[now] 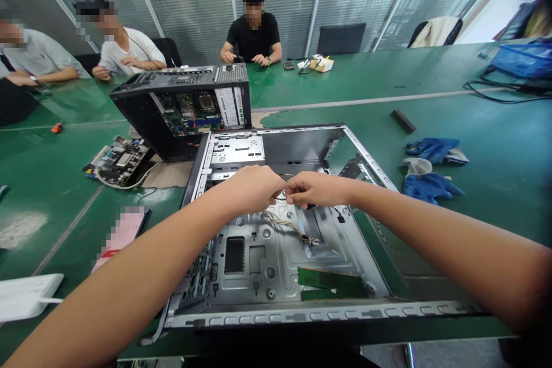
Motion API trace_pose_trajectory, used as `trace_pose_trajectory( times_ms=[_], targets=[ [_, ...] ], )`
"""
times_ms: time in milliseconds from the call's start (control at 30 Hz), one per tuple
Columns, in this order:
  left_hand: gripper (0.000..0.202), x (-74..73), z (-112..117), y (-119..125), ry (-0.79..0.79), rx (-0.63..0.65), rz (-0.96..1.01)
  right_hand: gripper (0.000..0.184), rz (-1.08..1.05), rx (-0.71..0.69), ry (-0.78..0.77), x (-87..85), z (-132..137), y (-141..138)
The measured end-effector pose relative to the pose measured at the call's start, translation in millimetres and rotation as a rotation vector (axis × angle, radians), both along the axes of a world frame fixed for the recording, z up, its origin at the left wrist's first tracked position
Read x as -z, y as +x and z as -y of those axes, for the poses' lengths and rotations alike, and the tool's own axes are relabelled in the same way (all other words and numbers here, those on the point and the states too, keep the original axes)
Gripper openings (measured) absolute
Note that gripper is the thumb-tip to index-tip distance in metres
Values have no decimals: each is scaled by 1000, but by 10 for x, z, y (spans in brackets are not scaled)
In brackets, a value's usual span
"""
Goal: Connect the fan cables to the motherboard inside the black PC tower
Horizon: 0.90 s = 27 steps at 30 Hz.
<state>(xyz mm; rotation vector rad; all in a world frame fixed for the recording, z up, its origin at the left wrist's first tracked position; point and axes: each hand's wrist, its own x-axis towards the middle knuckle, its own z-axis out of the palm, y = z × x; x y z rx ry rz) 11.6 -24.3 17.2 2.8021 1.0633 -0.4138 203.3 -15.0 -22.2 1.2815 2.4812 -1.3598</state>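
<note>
An open computer case (276, 317) lies on its side in front of me, its bare metal inside facing up. Over its middle, my left hand (261, 188) and my right hand (317, 188) almost meet, both with fingers closed. A thin black cable (281, 199) runs between the fingertips, pinched on both sides. To the right of my right hand hangs a small black connector (341, 218). Below the hands, a twisted bundle of pale wires (287, 225) rests inside the case. Green strips (332, 283) show near its front edge.
Behind stands a second computer case (181, 83) with its board exposed. A loose motherboard (121, 160) lies left on the green table (466, 253); blue gloves (431, 184) and a dark bar (403, 121) lie right. A white adapter (30, 296) sits front left. Several people sit opposite.
</note>
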Motion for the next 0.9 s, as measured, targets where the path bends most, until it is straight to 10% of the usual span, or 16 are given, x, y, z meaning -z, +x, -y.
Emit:
trace_pose_trajectory(
  times_ms=[900],
  targets=[
    [19, 13, 15, 28, 14, 14, 45, 14, -42, 7, 39, 14, 14, -20]
  ],
)
